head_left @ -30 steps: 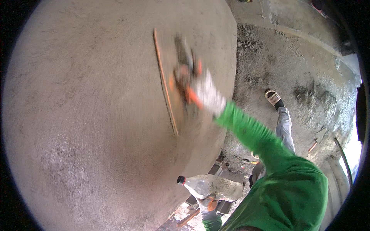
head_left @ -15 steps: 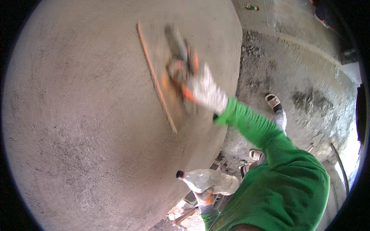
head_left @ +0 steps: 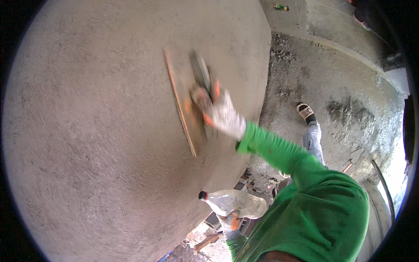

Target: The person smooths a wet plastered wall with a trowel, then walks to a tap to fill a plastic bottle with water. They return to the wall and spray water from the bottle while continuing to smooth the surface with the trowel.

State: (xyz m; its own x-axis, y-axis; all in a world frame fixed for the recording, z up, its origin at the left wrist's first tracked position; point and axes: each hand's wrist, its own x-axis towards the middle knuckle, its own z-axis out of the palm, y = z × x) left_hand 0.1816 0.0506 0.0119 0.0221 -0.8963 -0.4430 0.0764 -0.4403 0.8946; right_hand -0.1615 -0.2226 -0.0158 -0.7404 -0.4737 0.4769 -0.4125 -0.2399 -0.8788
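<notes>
My right hand, in a dirty white glove with orange patches, is closed round the dark handle of a long flat plastering float. The float's board lies against the grey rendered wall, its orange-brown long edge to the left. Its far end is smeared by motion. Lower down, my left hand, gloved alike, grips a clear plastic bottle from below. The bottle lies tilted sideways, its dark cap with a red ring toward the wall. Some of the left fingers are hidden behind the bottle.
Rough, wet-looking cement floor runs along the wall's right side, with my sandalled foot on it. A trowel-like tool and a dark curved hose or bar lie at the right. Wood scraps lie below the bottle.
My right hand has moved the float down along the wall, its far end now lower. The left hand with the bottle has hardly shifted. My forward foot shows more leg.
</notes>
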